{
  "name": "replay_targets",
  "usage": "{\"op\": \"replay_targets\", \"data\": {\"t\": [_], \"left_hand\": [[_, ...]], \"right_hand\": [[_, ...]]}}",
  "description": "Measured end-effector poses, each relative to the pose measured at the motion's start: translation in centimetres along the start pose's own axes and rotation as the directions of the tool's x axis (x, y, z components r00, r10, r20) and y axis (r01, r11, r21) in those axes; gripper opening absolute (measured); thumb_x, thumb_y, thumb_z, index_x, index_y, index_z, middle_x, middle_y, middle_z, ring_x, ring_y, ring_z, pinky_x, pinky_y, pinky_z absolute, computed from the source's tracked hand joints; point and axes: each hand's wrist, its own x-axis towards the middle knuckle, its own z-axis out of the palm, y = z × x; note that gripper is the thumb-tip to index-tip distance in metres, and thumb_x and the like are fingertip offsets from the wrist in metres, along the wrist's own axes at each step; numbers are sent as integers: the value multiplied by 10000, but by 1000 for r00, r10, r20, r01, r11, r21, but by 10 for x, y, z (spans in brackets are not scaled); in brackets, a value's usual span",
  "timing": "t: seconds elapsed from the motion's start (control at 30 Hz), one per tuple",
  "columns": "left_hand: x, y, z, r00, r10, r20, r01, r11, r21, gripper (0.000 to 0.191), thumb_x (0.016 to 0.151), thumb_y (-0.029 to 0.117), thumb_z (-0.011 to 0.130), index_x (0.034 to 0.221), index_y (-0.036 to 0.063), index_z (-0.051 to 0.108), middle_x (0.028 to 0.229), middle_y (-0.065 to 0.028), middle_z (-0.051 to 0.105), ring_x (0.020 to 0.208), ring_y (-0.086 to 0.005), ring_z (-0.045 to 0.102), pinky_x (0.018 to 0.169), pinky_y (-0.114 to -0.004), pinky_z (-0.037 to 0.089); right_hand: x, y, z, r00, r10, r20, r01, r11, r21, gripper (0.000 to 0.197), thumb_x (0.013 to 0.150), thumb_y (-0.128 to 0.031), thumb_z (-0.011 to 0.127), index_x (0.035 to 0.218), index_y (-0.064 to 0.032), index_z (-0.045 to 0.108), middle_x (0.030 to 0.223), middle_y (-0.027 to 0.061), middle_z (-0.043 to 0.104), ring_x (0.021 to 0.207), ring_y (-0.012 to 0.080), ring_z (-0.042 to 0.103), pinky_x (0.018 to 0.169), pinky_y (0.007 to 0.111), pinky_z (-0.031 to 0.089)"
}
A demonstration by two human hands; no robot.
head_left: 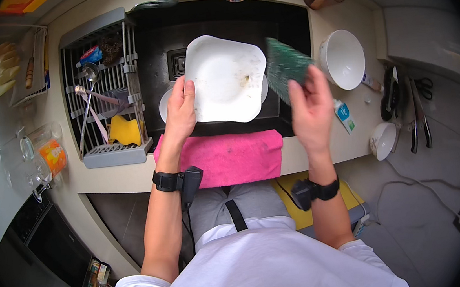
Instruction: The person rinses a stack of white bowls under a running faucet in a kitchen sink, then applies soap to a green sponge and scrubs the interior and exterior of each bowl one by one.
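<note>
My left hand point(182, 111) grips the left edge of a white square plate point(224, 76) with wavy sides, its thumb on the upper face. Dark smears and a small bit of food residue mark the plate's right half. It is held over the black sink point(150, 38). To the right of the plate, my right hand point(312, 108) pinches a green scouring pad point(287, 64), blurred by motion and apart from the plate. Another white dish point(165, 104) shows partly beneath the plate; the rest of it is hidden.
A grey drying rack point(108, 157) holding utensils and a yellow sponge point(125, 130) spans the sink's left side. A pink cloth point(232, 160) drapes over the front edge. On the right are a white bowl point(342, 60), a tube point(344, 117), a small bowl point(383, 141) and knives point(417, 109).
</note>
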Motion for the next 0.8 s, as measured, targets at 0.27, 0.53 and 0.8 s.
{"op": "replay_targets", "data": {"t": [0.27, 0.53, 0.8], "left_hand": [[-8, -26, 28, 990, 28, -141, -29, 1000, -6, 515, 1114, 369, 376, 1479, 7, 403, 1319, -88, 567, 1178, -139, 529, 1015, -274, 421], [-23, -23, 23, 999, 11, -50, -17, 994, -110, 500, 1114, 337, 375, 1461, -19, 428, 1312, -139, 599, 1216, -190, 549, 1039, -301, 424], [-10, -29, 10, 996, 55, -75, -62, 993, -97, 528, 1112, 362, 374, 1481, -15, 403, 1342, -143, 588, 1225, -195, 553, 1042, -303, 426]], "right_hand": [[-23, 52, 76, 838, -218, 500, 492, 698, -520, 422, 886, -53, 619, 1306, -18, 611, 1407, 257, 539, 1310, 446, 508, 1055, 481, 451], [-33, 53, 61, 874, -44, 484, 374, 695, -613, 521, 987, -295, 541, 1333, 96, 547, 1496, 292, 424, 1349, 471, 448, 1118, 503, 384], [-53, 49, 52, 812, -19, 583, 434, 688, -582, 638, 969, -385, 568, 1360, 115, 514, 1492, 289, 437, 1363, 480, 406, 1121, 529, 337]]}}
